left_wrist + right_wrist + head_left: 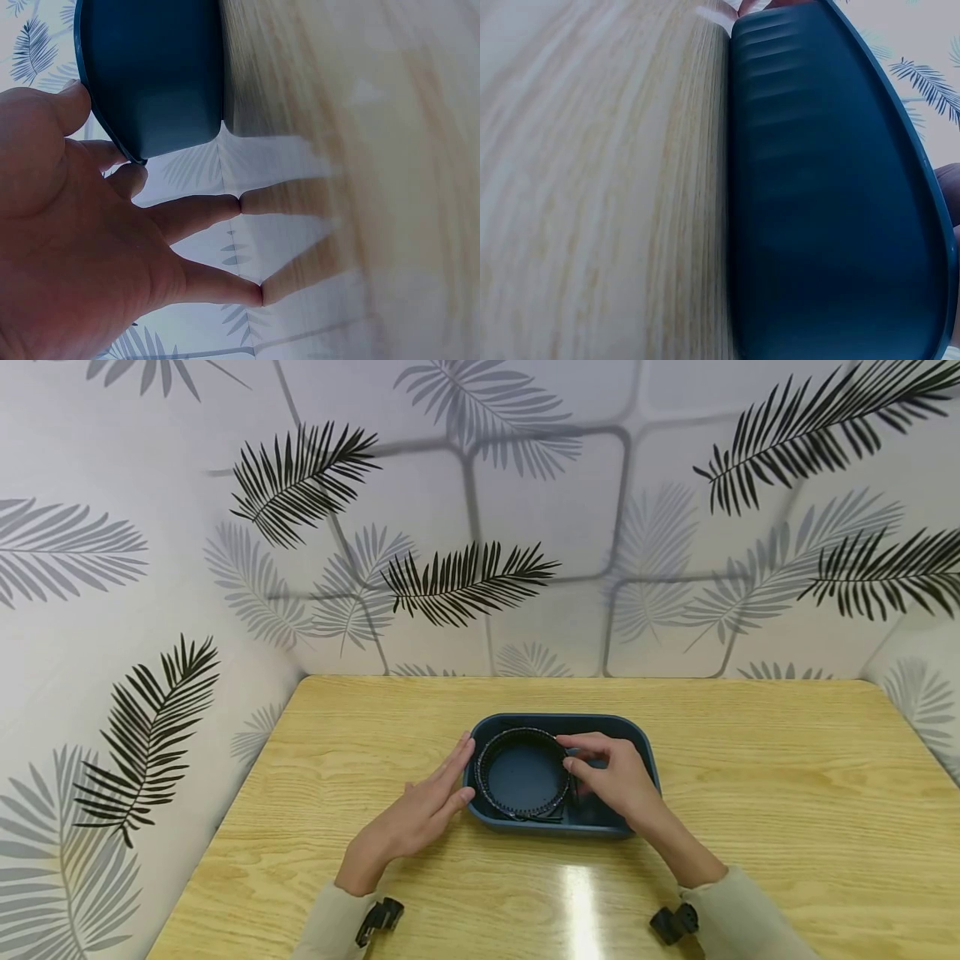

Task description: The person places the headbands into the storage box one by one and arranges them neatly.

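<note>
A dark blue oblong bin [555, 831] with rounded corners stands on the table. In its left part is a black ring-shaped band [482, 777] with small teeth round its inner edge. My right hand [618, 781] reaches over the bin and pinches the band's right side between thumb and forefinger. My left hand [412, 814] is at the bin's left end, thumb and fingertips at the rim. In the left wrist view, two fingers of the left hand [82, 240] stretch down to the tabletop beside the bin [157, 75]. The bin's wall [825, 187] hides most of the right hand in the right wrist view.
A thin black piece [555, 817] lies low in the bin, by the front of the band. The pale wood table [787, 760] extends to both sides. Behind it hangs a white leaf-patterned backdrop [555, 510]. Each sleeve carries a small black wrist device [380, 920].
</note>
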Motion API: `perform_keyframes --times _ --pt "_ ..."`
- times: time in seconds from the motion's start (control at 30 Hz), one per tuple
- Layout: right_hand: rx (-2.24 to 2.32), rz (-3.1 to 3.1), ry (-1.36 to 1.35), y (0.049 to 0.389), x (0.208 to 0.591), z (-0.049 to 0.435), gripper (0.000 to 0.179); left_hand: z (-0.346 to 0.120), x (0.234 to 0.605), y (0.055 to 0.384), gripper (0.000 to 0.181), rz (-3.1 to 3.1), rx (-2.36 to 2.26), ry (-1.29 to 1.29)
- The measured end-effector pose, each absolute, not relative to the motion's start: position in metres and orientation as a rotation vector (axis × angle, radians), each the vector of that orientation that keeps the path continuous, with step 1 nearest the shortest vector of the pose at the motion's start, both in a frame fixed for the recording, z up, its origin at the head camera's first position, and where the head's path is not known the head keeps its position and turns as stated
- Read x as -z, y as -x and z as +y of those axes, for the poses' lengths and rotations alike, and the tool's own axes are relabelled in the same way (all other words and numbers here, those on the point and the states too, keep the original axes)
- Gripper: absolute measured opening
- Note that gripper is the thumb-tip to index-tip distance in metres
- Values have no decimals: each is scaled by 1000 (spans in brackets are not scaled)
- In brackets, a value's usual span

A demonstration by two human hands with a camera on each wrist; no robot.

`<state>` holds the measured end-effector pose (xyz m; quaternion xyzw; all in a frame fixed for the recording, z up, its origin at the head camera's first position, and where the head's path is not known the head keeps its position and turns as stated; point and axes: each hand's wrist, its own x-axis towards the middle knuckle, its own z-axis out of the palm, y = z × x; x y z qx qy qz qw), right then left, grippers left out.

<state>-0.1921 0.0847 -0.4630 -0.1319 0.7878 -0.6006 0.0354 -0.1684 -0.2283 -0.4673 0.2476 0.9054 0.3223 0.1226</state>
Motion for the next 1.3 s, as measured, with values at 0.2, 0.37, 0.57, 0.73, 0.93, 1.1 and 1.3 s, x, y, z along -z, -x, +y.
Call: perform_keyframes --times 0.2,0.37,0.57,0.73,0.93,1.1,1.3 --pt "1865 2378 379 193 461 85 36 -228 468 168 67 2645 -940 -728" --pt "1904 2306 330 195 465 84 35 -229 468 168 67 2648 -940 -728" --pt "1993 2161 287 197 466 84 36 -229 468 168 67 2644 -939 -717" --pt "2001 2135 274 197 469 85 36 -229 468 168 67 2639 -946 -715" --pt "1944 2176 272 194 468 87 34 -228 469 168 68 2631 -949 -715" --pt "1890 2187 315 192 464 89 34 -228 469 168 68 2628 -949 -714" --pt "1824 2222 429 195 462 93 34 -229 468 169 68 2640 -955 -721"
